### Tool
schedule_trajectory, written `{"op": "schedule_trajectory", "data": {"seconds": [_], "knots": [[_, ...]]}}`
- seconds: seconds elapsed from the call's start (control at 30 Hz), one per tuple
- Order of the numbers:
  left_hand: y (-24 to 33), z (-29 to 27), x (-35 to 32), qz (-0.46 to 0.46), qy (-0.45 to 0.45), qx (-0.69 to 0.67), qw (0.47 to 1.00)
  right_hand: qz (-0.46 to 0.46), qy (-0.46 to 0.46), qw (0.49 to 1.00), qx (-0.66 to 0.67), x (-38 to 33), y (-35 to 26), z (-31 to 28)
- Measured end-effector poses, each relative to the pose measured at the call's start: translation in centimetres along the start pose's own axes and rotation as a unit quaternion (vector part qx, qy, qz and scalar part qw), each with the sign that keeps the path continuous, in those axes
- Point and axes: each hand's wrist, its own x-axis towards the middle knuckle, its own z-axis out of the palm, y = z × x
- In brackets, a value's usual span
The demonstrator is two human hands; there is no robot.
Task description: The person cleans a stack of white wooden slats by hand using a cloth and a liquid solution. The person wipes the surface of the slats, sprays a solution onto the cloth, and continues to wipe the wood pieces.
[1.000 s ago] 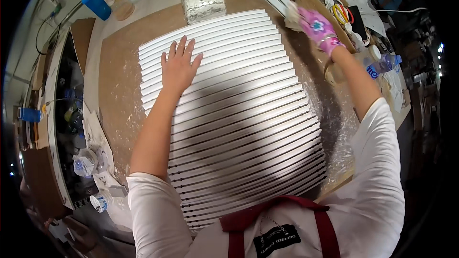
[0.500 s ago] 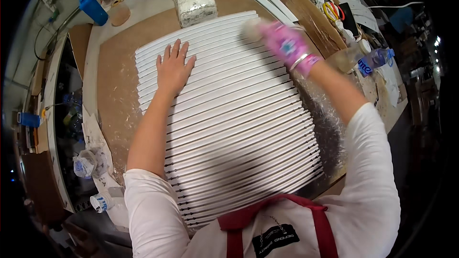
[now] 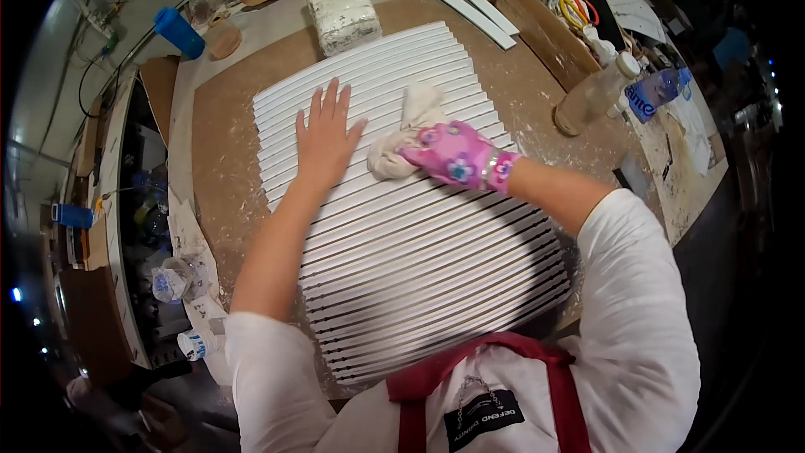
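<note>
A row of long white slats (image 3: pixel 419 235) lies side by side across the brown board, with thin dark gaps between them. Bare and flat, my left hand (image 3: pixel 326 132) rests on the left part of the far slats with its fingers spread. My right hand (image 3: pixel 455 155) wears a pink flowered glove and grips a bunched cream cloth (image 3: pixel 394 155). The cloth lies against the slats, just right of my left hand. Part of it sticks out beyond the glove on the far side.
Beyond the slats stands a wrapped whitish block (image 3: pixel 342 13). Two loose white strips (image 3: pixel 461 4) lie at the far right, near a cardboard box (image 3: pixel 549 33) of tools. Bottles (image 3: pixel 595 96) stand at the right; a blue cup (image 3: pixel 179 33) is at the far left.
My right hand has swept the cloth from the far right edge of the slats in toward the middle, closer to my left hand. The left hand stays flat on the slats.
</note>
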Motion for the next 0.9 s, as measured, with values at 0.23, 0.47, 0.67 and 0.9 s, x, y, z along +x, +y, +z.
{"op": "schedule_trajectory", "data": {"seconds": [0.23, 0.47, 0.67, 0.9], "knots": [[-0.6, -0.3, -9.5, -0.006, -0.080, -0.046, 0.996, 0.164, 0.217, 0.948, -0.164, -10.7, 10.3, -9.0], [-0.8, -0.3, -10.1, -0.016, -0.046, 0.000, 0.999, 0.081, 0.146, 0.964, -0.208, -5.7, 1.0, -1.3], [-0.5, 0.5, -9.9, -0.007, -0.019, -0.003, 1.000, 0.238, 0.199, 0.949, -0.055, -11.2, 4.7, -5.6], [-1.0, 0.2, -10.3, -0.027, -0.046, -0.009, 0.999, 0.186, 0.165, 0.967, -0.054, -12.2, 2.1, -1.6]]}}
